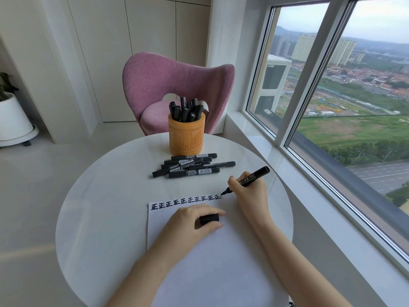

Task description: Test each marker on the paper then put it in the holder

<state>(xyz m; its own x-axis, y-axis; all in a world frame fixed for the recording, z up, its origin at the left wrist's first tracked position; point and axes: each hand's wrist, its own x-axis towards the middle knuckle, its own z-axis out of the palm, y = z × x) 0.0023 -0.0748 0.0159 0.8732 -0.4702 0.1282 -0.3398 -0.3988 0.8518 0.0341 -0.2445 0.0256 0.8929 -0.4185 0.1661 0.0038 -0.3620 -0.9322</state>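
Note:
A white sheet of paper lies on the round white table, with a row of black test characters along its top edge. My right hand grips an uncapped black marker, its tip touching the paper at the right end of the row. My left hand rests on the paper and holds the black cap. A pile of several capped black markers lies beyond the paper. Behind it stands an orange carved holder with several markers upright inside.
A pink armchair stands just past the table's far edge. A large window and its sill run along the right. A white plant pot sits on the floor at the far left.

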